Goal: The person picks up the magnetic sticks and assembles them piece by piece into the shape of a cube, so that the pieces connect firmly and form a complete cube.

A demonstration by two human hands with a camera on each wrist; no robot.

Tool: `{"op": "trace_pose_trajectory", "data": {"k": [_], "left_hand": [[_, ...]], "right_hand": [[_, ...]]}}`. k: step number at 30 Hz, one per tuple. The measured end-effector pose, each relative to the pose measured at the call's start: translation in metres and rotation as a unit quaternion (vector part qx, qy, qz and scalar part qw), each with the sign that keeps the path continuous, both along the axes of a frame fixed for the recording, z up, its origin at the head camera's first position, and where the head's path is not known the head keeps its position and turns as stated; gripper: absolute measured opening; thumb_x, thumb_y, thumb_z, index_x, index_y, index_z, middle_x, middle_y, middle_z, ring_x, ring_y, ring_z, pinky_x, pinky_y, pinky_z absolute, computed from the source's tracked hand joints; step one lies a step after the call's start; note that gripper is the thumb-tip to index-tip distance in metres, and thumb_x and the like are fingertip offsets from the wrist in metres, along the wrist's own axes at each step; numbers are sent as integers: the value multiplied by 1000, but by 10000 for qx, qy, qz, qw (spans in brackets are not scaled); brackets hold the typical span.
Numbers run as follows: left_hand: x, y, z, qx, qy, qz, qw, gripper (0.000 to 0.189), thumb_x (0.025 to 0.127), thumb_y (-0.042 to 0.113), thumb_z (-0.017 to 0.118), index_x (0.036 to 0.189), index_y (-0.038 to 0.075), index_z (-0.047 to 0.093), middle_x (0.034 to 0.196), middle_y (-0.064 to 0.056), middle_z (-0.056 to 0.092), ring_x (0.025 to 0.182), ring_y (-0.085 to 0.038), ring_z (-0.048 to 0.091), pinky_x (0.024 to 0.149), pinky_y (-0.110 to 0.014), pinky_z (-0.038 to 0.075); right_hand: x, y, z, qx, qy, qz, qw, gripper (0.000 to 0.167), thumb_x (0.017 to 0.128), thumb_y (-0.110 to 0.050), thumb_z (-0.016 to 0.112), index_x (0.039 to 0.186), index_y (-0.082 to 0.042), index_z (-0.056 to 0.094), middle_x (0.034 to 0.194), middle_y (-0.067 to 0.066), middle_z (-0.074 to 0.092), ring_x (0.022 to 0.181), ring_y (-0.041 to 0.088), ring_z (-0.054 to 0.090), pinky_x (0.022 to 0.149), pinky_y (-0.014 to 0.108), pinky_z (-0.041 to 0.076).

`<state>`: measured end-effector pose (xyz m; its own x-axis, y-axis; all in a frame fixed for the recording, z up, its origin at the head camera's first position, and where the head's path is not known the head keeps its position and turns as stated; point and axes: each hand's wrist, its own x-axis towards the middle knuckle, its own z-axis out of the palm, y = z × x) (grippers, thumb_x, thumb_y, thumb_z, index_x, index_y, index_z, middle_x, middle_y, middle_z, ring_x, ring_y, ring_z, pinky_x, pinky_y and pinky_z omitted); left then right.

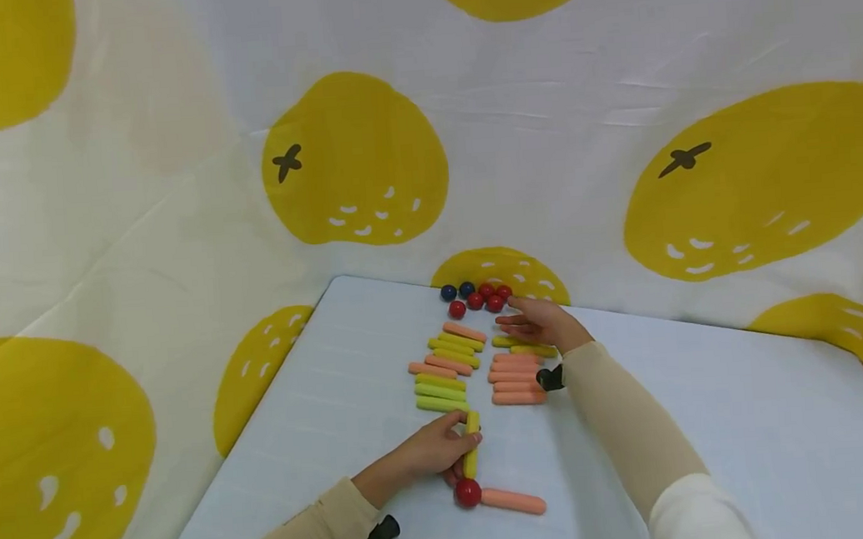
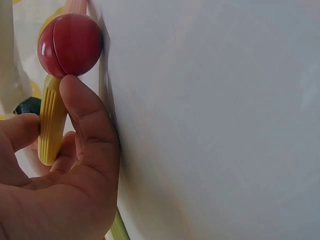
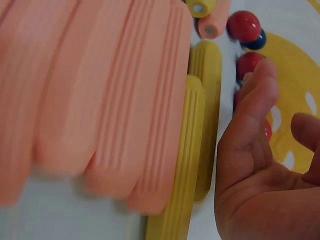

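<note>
My left hand (image 1: 438, 448) pinches a ridged yellow stick (image 2: 51, 120) between thumb and fingers. The lower end of that stick meets a red ball (image 1: 468, 492), which has a groove around it in the left wrist view. From the ball, a salmon-pink stick (image 1: 514, 502) extends to the right along the table. Farther back, my right hand (image 1: 544, 322) reaches over two yellow sticks (image 3: 187, 150) toward the loose red balls (image 1: 495, 303). Its fingers are extended with a gap to the thumb, and nothing shows between them.
Pink, yellow and green sticks (image 1: 441, 404) lie in a column at the middle of the white table (image 1: 638, 422). Several salmon sticks (image 1: 518, 387) form a second stack to its right. Two dark blue balls (image 1: 449, 293) sit at the back edge, before a fruit-patterned cloth (image 1: 538, 70).
</note>
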<state>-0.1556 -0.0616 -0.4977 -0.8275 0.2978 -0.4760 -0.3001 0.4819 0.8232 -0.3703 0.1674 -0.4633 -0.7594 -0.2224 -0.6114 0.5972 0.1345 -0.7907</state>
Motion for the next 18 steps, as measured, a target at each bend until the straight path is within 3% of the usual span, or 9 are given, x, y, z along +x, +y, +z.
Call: {"op": "trace_pose_trajectory", "data": {"k": [7,12,18], "left_hand": [[0,0,2,50,-178,-40,9998,35,99,38,66,129,22,55,71,-6,64,54,-18,58,54,-27,52],[-1,0,1,146,-197,-27,9997,36,99,38,66,129,22,56,73,-6,65,55,-17,59,55,-28,53],[-4,-2,-2,189,-220,-40,9996,40,99,39,66,133,21,55,77,-6,65,56,-17,59,55,-28,53]], "right_hand": [[-11,-18,-9,211,-33,-433,9988,52,107,-39,52,146,-5,47,89,4,76,71,12,73,71,22,59],[-17,-32,-12,590,160,-667,9959,51,104,-43,57,138,-4,55,79,1,72,60,8,66,63,19,56],[-26,-43,-17,701,222,-716,9947,45,104,-39,58,130,-4,61,73,-1,71,59,7,66,60,18,54]]}}
